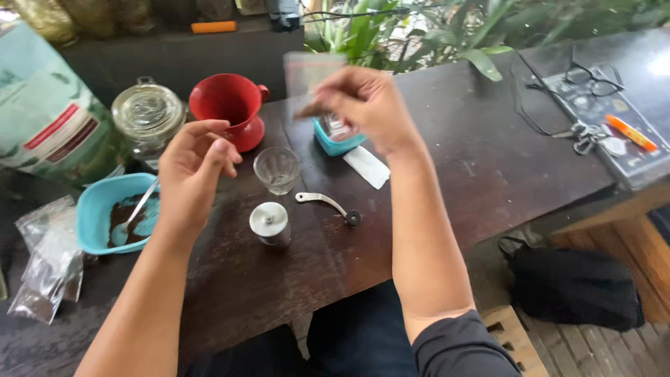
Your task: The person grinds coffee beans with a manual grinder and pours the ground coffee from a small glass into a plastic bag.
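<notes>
On the dark table [453, 160], the right hand [370, 105] pinches a blurred clear bag [310, 70], probably tipping it into the teal cup [338, 143], while the left hand [195, 164] hovers half-curled and empty; next needs a steady pour.

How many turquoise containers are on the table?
2. One bowl, with a spoon and dark grounds, sits left of the left hand. One small container sits under the right hand, partly hidden. Others may be hidden.

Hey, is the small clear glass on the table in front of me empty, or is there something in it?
Empty, it seems. The clear glass stands upright on the dark table, and only see-through walls and base show.
</notes>
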